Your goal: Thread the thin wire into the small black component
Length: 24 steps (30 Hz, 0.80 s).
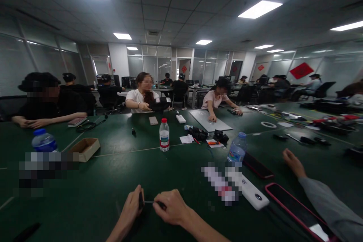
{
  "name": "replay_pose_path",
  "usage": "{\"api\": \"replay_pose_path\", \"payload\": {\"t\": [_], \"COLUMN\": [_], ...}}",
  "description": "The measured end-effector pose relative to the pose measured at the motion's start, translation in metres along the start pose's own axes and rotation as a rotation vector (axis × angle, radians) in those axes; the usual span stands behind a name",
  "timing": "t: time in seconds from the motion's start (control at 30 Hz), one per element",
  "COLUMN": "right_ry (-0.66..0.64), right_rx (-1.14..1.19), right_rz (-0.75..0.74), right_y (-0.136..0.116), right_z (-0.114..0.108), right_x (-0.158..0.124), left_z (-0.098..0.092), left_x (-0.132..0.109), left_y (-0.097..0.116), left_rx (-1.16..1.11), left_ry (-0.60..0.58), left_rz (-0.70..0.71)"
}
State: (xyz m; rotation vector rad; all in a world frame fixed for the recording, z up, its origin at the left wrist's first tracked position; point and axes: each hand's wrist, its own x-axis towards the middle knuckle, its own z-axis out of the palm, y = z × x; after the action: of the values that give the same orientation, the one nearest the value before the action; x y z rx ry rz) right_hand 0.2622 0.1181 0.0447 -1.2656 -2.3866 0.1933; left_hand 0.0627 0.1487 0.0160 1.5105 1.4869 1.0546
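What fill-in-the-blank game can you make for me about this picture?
____ hands, the left hand and the right hand, hold a small dark thing.
They are over a ____ table.
The water bottle nearest the middle has a ____ cap.
The other person's sleeve at the right is ____.

Missing words: two, green, red, gray.

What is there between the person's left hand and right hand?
In the head view, a thin metal rod spans the gap, with a small black piece at each end, held by the left hand and right hand.
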Motion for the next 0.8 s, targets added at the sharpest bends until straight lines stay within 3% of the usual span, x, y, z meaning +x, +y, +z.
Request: {"api": "replay_pose_path", "payload": {"t": [0.3, 0.8], "right_ry": [0.113, 0.103], "right_rx": [-0.144, -0.184], "right_rz": [-0.046, -0.082], "right_y": [0.004, 0.006], "right_z": [0.014, 0.014], "right_x": [-0.005, -0.003], "left_z": [0.012, 0.009], "left_x": [-0.003, -0.004], "left_y": [0.003, 0.008], "left_rx": [0.003, 0.000], "left_ry": [0.071, 0.066], "left_rz": [-0.069, 0.061]}}
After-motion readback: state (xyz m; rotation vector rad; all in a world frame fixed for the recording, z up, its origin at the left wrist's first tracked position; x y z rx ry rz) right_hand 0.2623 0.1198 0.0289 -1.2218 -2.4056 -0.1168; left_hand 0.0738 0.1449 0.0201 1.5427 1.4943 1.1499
